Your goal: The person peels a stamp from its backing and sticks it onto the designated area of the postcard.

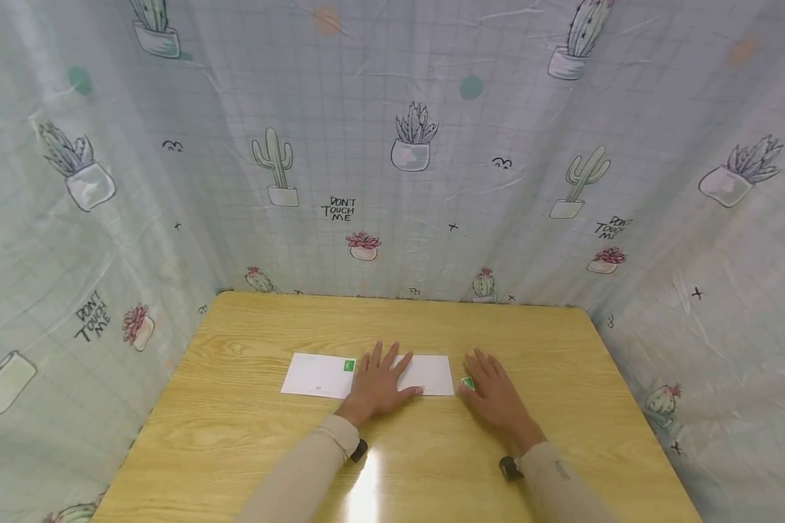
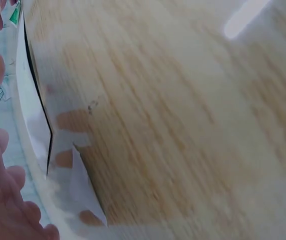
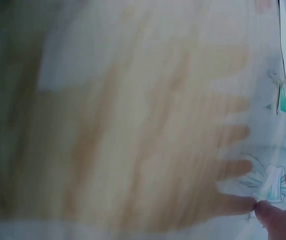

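My left hand (image 1: 381,388) is spread with straight fingers over the left end of a white envelope-like paper (image 1: 435,375). Left of it lies a second white paper (image 1: 317,374) with a green stamp-like square (image 1: 349,365) in its upper right corner. My right hand (image 1: 496,398) is just right of the first paper, its fingers extended. Beside its thumb and index finger is a loose green stamp (image 1: 467,383) with a pale border. The right wrist view shows this stamp (image 3: 285,102) just past the paper's end, apart from the visible fingertips.
A glossy wooden table (image 1: 235,436) carries everything, with a light reflection near its front. A curtain (image 1: 392,181) printed with cacti encloses the back and both sides. Dark straps with devices (image 1: 510,468) sit at both wrists.
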Available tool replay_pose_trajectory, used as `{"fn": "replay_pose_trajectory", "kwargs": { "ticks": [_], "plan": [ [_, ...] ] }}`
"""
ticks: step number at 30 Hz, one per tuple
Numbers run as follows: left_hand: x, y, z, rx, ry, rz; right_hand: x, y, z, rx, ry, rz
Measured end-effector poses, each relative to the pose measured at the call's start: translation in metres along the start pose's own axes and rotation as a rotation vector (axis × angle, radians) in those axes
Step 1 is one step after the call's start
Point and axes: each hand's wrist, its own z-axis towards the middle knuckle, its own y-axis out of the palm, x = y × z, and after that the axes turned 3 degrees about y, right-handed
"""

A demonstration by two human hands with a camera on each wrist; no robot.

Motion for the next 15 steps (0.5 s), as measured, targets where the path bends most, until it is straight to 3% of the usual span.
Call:
{"fn": "replay_pose_trajectory", "kwargs": {
  "ticks": [8, 15],
  "plan": [
    [0.000, 0.001, -0.003, -0.029, 0.021, -0.052, 0.007, -0.007, -0.001, -0.134, 0.031, 0.082],
    [-0.005, -0.004, -0.001, -0.040, 0.025, -0.068, 0.010, -0.014, -0.002, -0.183, 0.033, 0.102]
  ]
}}
